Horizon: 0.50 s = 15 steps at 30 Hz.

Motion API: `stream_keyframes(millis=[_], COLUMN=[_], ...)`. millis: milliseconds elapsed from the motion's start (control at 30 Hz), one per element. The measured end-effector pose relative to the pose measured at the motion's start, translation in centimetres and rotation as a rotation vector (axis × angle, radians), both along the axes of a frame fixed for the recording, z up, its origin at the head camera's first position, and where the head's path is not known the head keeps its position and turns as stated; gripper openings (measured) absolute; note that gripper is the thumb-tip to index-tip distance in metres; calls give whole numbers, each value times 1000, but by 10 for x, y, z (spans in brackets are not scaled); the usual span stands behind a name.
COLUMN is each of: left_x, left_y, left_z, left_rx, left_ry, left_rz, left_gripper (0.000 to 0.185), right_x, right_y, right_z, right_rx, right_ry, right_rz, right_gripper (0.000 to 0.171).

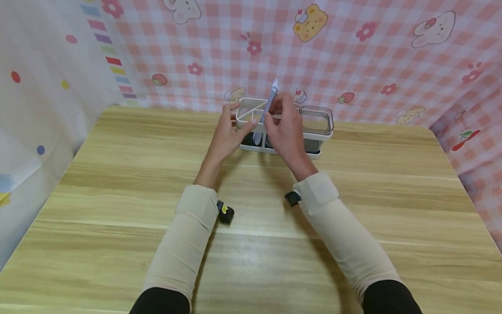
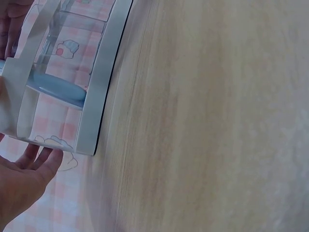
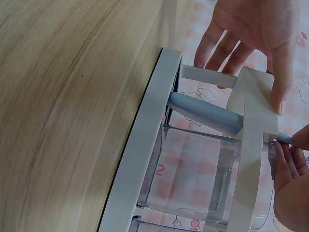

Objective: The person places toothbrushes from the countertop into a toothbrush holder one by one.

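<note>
A white two-tier toothbrush holder stands at the back of the table. My left hand grips its left end, thumb on the front of the upper rim and the other fingers around the side and back. A pale blue toothbrush leans in a left slot, its head up. With thumb and fingers, my right hand pinches the brush above the rim. In the right wrist view, the thick toothbrush handle slants down to the holder's lower tier. Part of the holder is hidden behind my right hand.
A clear cup sits in the holder's right end. Behind the wooden table hangs a pink checked cloth. White dotted cloth covers the left side.
</note>
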<state>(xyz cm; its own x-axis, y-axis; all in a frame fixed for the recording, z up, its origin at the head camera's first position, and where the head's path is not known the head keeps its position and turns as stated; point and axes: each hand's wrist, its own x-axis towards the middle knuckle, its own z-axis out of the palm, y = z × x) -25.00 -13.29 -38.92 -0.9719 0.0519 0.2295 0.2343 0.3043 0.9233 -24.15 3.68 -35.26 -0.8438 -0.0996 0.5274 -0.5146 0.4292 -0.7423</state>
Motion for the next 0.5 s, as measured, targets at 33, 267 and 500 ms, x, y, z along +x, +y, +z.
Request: stream_keyframes(millis=[33,267,500], left_x=[0,0,-1], left_y=[0,1,2], left_z=[0,1,0], left_rx=[2,10,8], left_ry=[4,-2,-4], left_rz=[-1,-5,-13], left_gripper=[66,66,66], right_x=[0,0,2], right_y=[0,3,5], right_z=[-1,-3,-3], right_rx=[5,41,19], right_ry=[8,62,55], right_rz=[0,2,-15], right_gripper=[17,15,16])
